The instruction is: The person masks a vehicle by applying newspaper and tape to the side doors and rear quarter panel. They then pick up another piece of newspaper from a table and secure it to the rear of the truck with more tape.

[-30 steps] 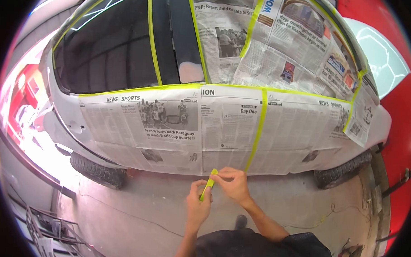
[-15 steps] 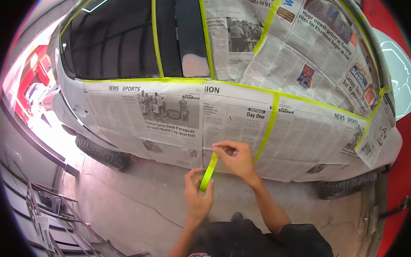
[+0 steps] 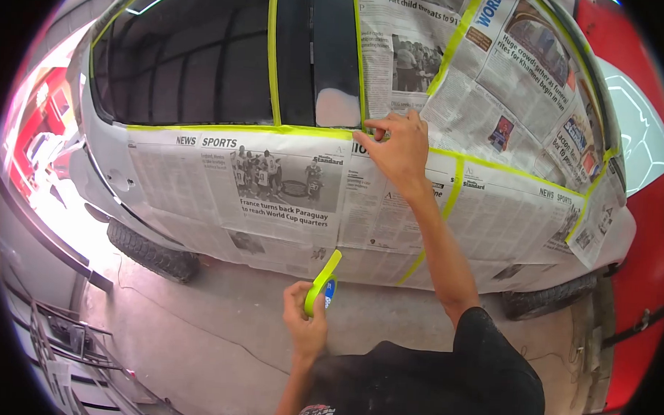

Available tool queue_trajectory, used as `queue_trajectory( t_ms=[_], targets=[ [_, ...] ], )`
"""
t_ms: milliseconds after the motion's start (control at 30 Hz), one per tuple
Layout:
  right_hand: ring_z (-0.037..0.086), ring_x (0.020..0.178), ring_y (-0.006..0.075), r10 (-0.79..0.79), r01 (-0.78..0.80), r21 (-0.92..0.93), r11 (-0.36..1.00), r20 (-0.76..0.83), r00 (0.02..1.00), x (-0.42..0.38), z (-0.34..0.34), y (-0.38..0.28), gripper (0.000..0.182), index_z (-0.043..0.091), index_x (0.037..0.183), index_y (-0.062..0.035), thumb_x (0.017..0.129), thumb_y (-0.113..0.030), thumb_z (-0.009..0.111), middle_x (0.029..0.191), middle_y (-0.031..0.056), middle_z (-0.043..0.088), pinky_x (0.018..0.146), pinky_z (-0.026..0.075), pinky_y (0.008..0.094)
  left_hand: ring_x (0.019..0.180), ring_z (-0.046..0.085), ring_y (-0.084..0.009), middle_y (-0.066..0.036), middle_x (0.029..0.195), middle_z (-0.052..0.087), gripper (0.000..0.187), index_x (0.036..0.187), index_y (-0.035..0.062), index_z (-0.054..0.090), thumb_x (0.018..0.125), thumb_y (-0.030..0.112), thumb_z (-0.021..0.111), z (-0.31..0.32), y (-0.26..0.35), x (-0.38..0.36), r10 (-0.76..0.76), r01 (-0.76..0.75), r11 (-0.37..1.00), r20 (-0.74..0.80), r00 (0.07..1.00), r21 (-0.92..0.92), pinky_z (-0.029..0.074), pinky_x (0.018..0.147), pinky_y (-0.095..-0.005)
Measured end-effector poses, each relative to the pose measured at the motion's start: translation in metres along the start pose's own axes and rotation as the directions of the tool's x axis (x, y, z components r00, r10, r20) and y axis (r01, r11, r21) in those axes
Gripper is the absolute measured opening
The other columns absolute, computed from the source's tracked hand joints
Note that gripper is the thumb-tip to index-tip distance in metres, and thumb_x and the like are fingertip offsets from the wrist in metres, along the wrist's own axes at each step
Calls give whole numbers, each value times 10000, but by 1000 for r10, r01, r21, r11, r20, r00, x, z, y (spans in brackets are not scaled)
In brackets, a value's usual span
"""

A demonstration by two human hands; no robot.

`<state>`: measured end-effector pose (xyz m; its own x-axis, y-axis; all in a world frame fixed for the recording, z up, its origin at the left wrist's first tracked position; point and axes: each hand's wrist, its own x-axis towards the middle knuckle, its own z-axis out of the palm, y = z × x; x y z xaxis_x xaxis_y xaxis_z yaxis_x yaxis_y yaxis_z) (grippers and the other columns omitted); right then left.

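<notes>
Yellow-green masking tape on its roll (image 3: 319, 286) sits pinched in my left hand (image 3: 304, 320), low and close to my body, with a loose strip (image 3: 328, 264) rising from it up and to the right. My right hand (image 3: 398, 147) is well above it, arm stretched out, fingertips pressed flat on the horizontal line of tape (image 3: 305, 131) that runs along the top edge of the newspaper sheets (image 3: 274, 198) covering the white car's side (image 3: 103, 163). That hand grips nothing that I can see; it only presses where the horizontal tape meets the vertical taped seam (image 3: 360, 62) beside the dark window pillar (image 3: 312, 53). So the roll lies straight below my right hand, its strip's long axis tilted toward the door, and my left hand is by far the nearer. Between the two hands there is only printed paper and my own forearm (image 3: 440, 240). A second slanted tape seam (image 3: 437, 222) lies just right of that arm. Grey concrete floor (image 3: 196, 327) and a tyre (image 3: 151, 252) lie to the left.
</notes>
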<state>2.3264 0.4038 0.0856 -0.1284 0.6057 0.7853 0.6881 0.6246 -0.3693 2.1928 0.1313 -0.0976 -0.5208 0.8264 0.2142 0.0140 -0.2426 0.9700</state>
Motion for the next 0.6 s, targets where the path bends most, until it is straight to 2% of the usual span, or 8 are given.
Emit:
queue_trajectory(
  t_ms=[167,267,333,433,600],
  targets=[
    [542,954,255,-45,46,-28,999,33,998,14,6,0,189,860,850,-113,780,-288,877,741,-3,706,916,434,412,981,657,-123,-96,1072,685,293,1232,-27,544,975,-48,682,-9,-9,11,-19,19,1000,11,1000,2,509,845,-258],
    [545,954,261,-97,91,52,994,120,988,23,-3,2,173,855,849,-91,796,-256,863,743,12,705,903,451,402,986,663,-126,-104,1076,693,288,1226,-28,551,972,-52,684,-10,-10,18,-26,26,1000,28,999,14,510,849,-260],
    [528,907,250,-236,233,46,971,97,967,25,0,10,165,849,861,-72,787,-218,876,720,20,673,866,460,384,993,668,-127,-110,1078,698,287,1225,-27,554,970,-57,683,-10,-12,21,-37,36,999,44,998,19,511,852,-260],
    [529,894,250,-354,351,44,935,132,926,32,-3,14,131,840,858,-55,805,-174,858,709,36,650,858,466,383,776,597,-58,-57,1018,679,263,1230,16,533,1006,-32,664,-10,-25,24,44,-51,996,92,995,72,473,619,-215],
    [555,933,254,-392,395,37,918,226,892,39,-9,12,110,829,868,-37,835,-142,821,718,45,645,884,469,397,771,596,-58,-48,999,676,272,1234,18,534,1003,-32,668,-13,-26,22,31,-41,995,104,994,89,472,613,-219]
  ],
)
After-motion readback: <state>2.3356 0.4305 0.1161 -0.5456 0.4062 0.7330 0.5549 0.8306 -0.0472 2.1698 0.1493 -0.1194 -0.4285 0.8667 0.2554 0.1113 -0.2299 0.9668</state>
